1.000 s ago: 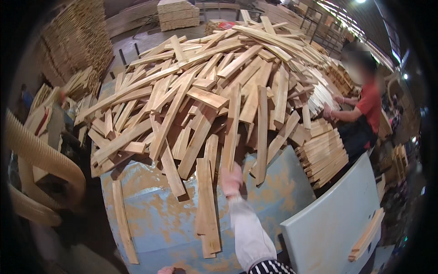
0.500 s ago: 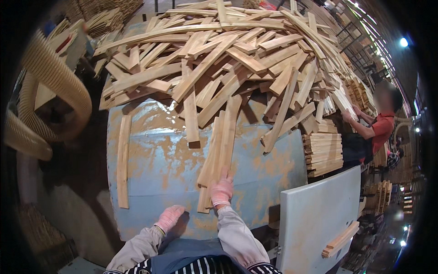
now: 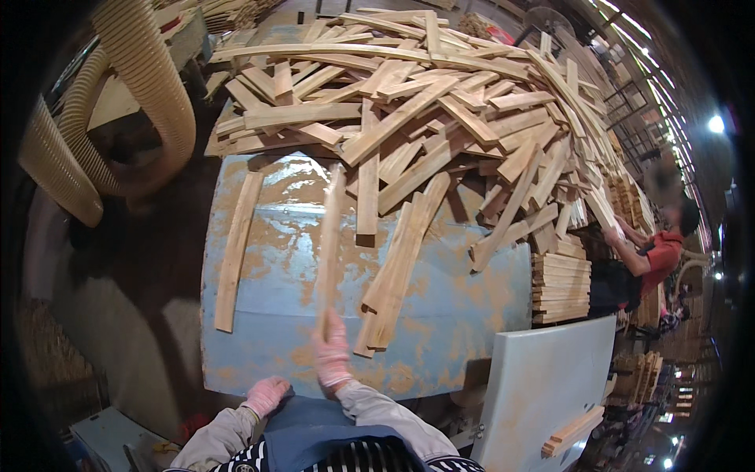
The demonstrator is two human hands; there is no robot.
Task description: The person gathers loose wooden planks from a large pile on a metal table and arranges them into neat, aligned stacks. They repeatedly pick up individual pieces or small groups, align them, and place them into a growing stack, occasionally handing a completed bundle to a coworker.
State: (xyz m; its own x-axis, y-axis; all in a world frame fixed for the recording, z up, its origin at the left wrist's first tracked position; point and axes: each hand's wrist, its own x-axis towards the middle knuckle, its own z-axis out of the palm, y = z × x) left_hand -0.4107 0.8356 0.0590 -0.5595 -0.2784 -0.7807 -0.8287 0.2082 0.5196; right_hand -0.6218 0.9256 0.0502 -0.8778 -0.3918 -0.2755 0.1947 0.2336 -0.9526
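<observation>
My right hand, in a pink glove, grips the near end of a wooden slat. The slat is raised on edge over the blue-grey table and is slightly blurred. At the table's near edge, my left hand wears a similar glove; its fingers are loosely bent, with nothing seen in them. Right of the held slat, several slats lie side by side. Another single slat lies along the table's left side.
A large heap of loose slats covers the table's far part. Stacked slats stand at the right, near a person in a red shirt. A grey panel rises at the near right, and ribbed hoses bend at the left.
My right hand has moved left from the group of slats, with one slat now in its grip. My left hand has drawn back toward me and left. The view has shifted.
</observation>
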